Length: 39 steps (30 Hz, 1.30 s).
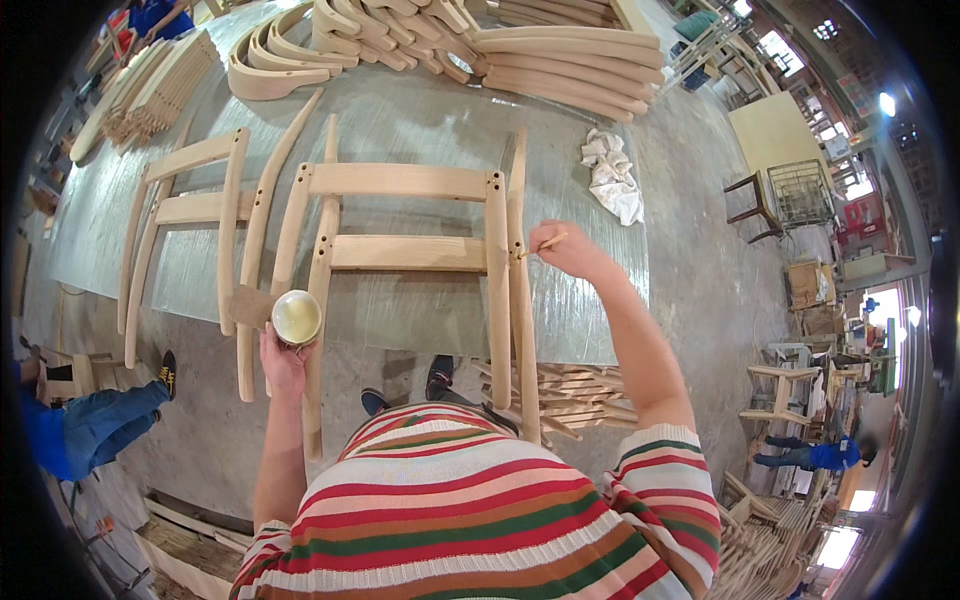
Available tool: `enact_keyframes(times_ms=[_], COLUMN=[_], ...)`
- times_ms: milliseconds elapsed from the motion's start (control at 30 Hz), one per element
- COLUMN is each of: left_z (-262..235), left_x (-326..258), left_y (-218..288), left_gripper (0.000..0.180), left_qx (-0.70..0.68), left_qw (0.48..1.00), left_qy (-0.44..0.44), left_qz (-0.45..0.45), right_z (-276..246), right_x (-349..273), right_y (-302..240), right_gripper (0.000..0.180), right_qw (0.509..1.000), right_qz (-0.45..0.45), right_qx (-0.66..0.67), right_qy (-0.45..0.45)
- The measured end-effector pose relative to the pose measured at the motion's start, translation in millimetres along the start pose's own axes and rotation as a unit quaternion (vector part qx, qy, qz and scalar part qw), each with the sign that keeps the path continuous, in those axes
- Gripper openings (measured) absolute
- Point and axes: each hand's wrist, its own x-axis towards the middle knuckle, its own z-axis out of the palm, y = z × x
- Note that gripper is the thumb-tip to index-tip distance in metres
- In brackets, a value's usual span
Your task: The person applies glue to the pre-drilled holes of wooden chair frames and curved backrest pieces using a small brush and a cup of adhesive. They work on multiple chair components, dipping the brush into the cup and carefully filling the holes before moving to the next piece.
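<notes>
Wooden chair frames lie on the table. In front of me, one has an upper rail point(400, 182), a lower rail point(408, 253) and legs with small dark holes near the joints. My left hand point(284, 365) is closed around a round cup point(297, 318) with pale yellowish contents, left of this frame. A flat brown piece point(252, 307) sits beside the cup; I cannot tell whether my fingers hold it too. My right hand point(572, 250) pinches a thin wooden stick point(545, 244). Its tip is at the holes in the right leg point(520, 310), by the lower rail's end.
Another frame point(205, 208) stands to the left. Curved wooden parts point(370, 30) and stacked slats point(570, 70) fill the table's far side. A white cloth point(612, 178) lies at right. Wood pieces point(580, 390) are piled under the table point(590, 320). A person in blue point(95, 430) is at left.
</notes>
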Motion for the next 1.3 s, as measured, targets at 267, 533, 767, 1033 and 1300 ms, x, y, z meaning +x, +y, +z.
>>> enact_keyframes(times_ms=[267,533,767,1033,1300], left_z=[19.2,131.2,149.6,125.7,121.1], left_x=[-7.0,-6.2,-11.2,-7.2,-8.6], left_y=[0.7,-3.9,9.4,17.3,20.5], left_gripper=[0.032,0.028,0.026,0.027,0.030], left_qx=[0.020,0.162,0.167,0.203,0.214], left_qw=[0.999,0.974,0.963,0.940,0.926], left_qy=[0.000,-0.144,-0.189,-0.227,-0.252], left_qz=[-0.044,-0.064,-0.093,-0.154,-0.180], right_z=[-5.9,46.9,38.7,-11.7,-31.4], right_x=[-23.1,5.7,23.8,29.1,35.6], right_y=[-20.4,-103.8,-121.8,-147.6,-160.7], right_gripper=[0.004,0.015,0.010,0.009,0.008], right_qw=[0.916,0.747,0.956,0.967,0.949], right_qz=[0.144,0.133,-0.037,-0.230,-0.277], right_qx=[0.285,0.577,0.218,0.109,0.030], right_qy=[0.242,0.302,0.194,-0.031,-0.151])
